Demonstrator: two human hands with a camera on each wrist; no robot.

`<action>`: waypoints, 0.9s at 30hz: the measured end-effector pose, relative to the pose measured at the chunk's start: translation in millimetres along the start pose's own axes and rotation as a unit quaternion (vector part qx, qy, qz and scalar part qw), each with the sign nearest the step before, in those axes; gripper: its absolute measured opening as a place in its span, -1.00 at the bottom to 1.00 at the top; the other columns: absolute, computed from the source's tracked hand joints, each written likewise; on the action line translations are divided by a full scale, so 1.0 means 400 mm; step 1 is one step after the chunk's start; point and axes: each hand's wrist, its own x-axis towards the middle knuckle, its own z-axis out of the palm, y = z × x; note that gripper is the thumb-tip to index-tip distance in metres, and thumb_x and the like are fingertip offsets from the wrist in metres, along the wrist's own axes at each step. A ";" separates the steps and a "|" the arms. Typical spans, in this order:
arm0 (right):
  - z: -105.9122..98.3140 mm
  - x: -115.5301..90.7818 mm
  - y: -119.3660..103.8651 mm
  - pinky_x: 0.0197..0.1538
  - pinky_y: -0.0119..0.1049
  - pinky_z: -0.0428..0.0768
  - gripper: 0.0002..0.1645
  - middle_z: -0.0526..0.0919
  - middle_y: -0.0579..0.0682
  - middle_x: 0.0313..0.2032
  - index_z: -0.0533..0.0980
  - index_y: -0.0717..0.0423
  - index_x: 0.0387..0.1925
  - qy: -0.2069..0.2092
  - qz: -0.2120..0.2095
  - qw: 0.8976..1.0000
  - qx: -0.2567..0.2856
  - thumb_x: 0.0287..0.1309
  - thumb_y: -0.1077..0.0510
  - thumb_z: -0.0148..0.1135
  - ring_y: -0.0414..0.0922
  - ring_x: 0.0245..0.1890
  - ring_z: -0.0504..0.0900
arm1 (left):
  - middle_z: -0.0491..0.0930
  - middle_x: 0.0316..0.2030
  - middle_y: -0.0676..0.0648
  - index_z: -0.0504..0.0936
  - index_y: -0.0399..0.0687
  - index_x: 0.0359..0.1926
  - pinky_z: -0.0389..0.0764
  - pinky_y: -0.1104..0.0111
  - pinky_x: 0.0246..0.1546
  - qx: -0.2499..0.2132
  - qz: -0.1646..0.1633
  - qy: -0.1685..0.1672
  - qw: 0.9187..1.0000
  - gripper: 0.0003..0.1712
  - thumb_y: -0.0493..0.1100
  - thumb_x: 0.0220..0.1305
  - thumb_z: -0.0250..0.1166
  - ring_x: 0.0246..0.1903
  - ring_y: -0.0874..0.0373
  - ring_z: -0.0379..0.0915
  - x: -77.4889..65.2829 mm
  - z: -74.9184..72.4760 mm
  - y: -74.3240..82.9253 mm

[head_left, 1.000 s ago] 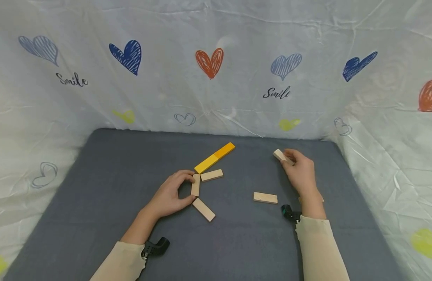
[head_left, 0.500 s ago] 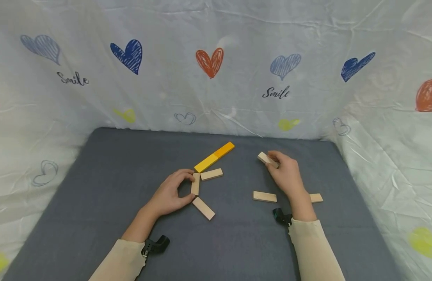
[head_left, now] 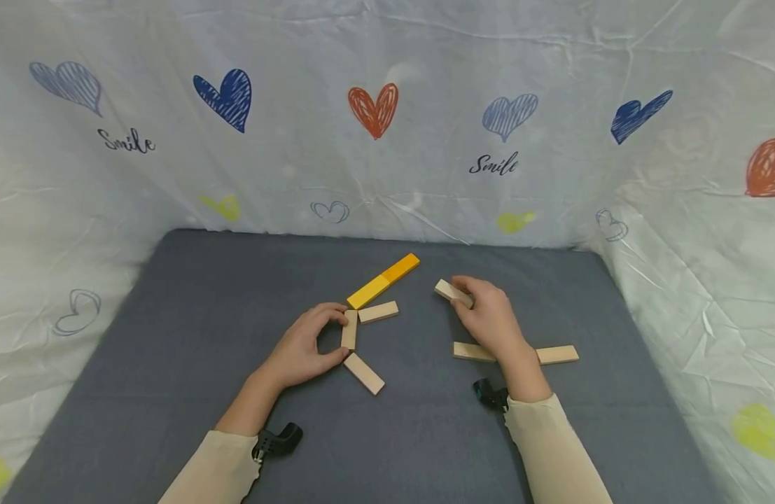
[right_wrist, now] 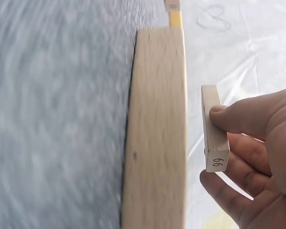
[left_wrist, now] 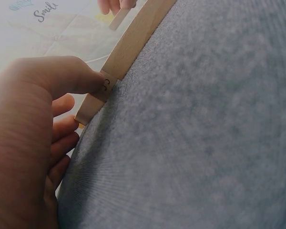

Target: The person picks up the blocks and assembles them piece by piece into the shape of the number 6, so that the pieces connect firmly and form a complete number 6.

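Note:
My left hand [head_left: 302,351] spans a plain wooden block [head_left: 349,330] lying on the cloth, with fingers at its far end and the thumb at its near end. Another wooden block [head_left: 364,374] slants away from that near end, and a third block [head_left: 379,311] lies just right of the far end. My right hand [head_left: 491,315] pinches a wooden block [head_left: 451,292] between thumb and fingers. In the right wrist view this held block [right_wrist: 213,126] appears raised, its numbered end facing the camera. Beyond the left hand's block lie a yellow block [head_left: 368,291] and an orange block [head_left: 402,267], end to end.
Two more wooden blocks lie near my right wrist: one block [head_left: 472,351] on its left, partly covered by the hand, and another block [head_left: 557,355] on its right. Dark grey cloth [head_left: 412,441] covers the table. A white printed curtain [head_left: 425,196] rises behind and at the sides.
My right hand has moved left with its block, toward the arranged blocks. The block right of that wrist has come into full view. The left hand has stayed in place.

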 end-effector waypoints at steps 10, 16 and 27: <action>0.037 0.000 -0.027 0.19 0.13 0.70 -0.47 0.75 0.16 0.21 0.63 0.20 0.36 -0.024 -0.032 0.999 0.002 0.42 0.23 0.47 0.14 0.17 0.71 | 0.48 0.46 -0.03 0.60 0.10 0.21 0.37 -0.17 0.49 -0.002 0.002 0.001 1.000 -0.47 -0.09 0.29 0.60 0.50 -0.11 0.36 -0.001 -0.005 -0.005; 0.057 0.001 -0.042 0.21 0.11 0.70 -0.48 0.75 0.12 0.20 0.64 0.17 0.36 -0.038 -0.031 0.999 0.007 0.43 0.22 0.46 0.12 0.17 0.71 | 0.48 0.46 -0.03 0.60 0.10 0.21 0.38 -0.17 0.49 0.001 0.004 0.002 1.000 -0.47 -0.07 0.30 0.60 0.50 -0.11 0.36 -0.002 -0.004 -0.007; 0.074 -0.009 -0.054 0.18 0.08 0.71 -0.50 0.75 0.10 0.19 0.64 0.15 0.36 -0.062 -0.045 0.997 0.016 0.45 0.23 0.45 0.09 0.13 0.72 | 0.48 0.46 -0.03 0.60 0.10 0.22 0.39 -0.17 0.48 0.001 0.004 0.000 1.000 -0.47 -0.06 0.30 0.60 0.50 -0.12 0.36 0.002 0.000 -0.003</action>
